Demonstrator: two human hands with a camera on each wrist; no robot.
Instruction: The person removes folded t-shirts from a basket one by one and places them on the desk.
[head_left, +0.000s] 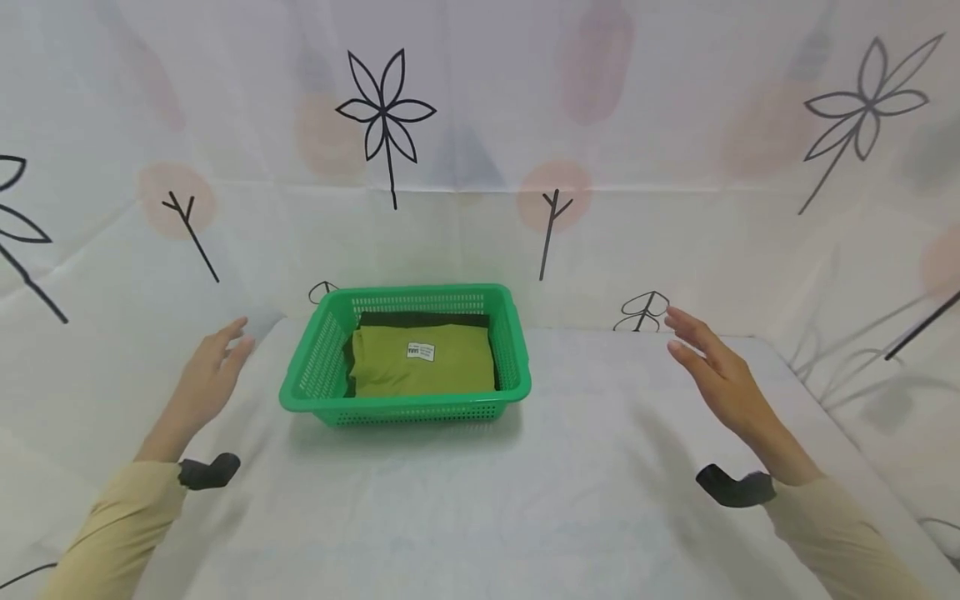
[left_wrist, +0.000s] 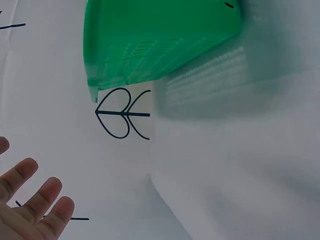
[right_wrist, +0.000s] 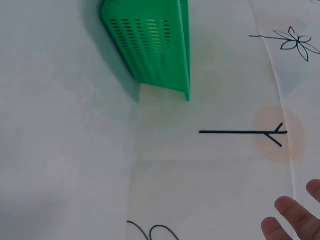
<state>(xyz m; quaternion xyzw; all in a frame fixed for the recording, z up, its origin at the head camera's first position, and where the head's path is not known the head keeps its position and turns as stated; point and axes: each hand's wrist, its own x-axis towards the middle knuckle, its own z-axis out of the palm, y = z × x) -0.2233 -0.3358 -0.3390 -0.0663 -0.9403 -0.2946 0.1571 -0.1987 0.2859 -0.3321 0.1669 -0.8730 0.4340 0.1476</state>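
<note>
A green plastic basket (head_left: 405, 408) with slotted walls stands on the white-covered table, left of centre in the head view. Inside it lies folded olive-green cloth (head_left: 405, 367) bearing a small white label (head_left: 421, 352), with darker cloth (head_left: 420, 319) showing around its edges. To the left of the basket my left hand (head_left: 206, 375) is raised, fingers extended, touching nothing. My right hand (head_left: 716, 375) hovers well to the right of the basket, also with extended fingers and holding nothing. Both wrist views show the basket's side (left_wrist: 160, 40) apart from the fingertips (right_wrist: 295, 215).
Behind and beside the table (head_left: 465, 517) hangs a white sheet (head_left: 465, 242) printed with black line flowers and pale coloured shapes. The basket stands close to the table's back edge. A dark strap piece (head_left: 210, 472) sits at the left wrist, another (head_left: 735, 487) at the right.
</note>
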